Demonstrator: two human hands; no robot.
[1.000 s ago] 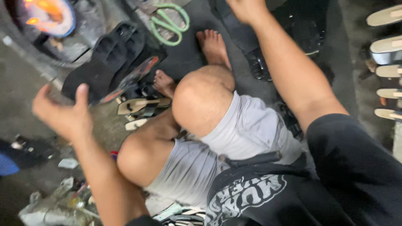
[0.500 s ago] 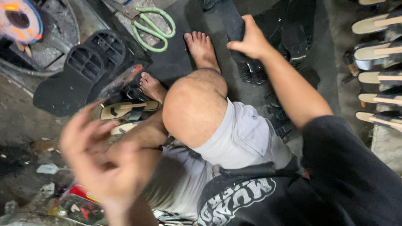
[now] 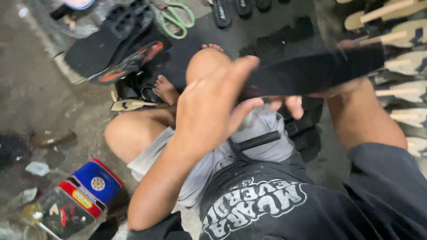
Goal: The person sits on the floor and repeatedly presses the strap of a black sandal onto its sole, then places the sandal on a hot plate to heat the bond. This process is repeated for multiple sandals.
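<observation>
I sit on the floor with my knees bent. A long flat black sandal sole [image 3: 316,71] is held level in front of me, above my lap. My left hand [image 3: 209,106] grips its left end, fingers curled over the edge. My right hand [image 3: 307,98] holds it from underneath toward the right end, mostly hidden by the sole. The sole is blurred by motion.
Green-handled scissors [image 3: 178,18] lie on a black mat [image 3: 195,40] at the top. Black soles [image 3: 111,44] are stacked at the upper left. Tan soles [image 3: 391,26] line the right edge. Black strap pieces [image 3: 304,133] lie by my right thigh. A blue and red packet [image 3: 89,186] lies lower left.
My right hand has lifted the black sole off the floor and brought it toward me. My left hand swung in from the left and took hold of its other end.
</observation>
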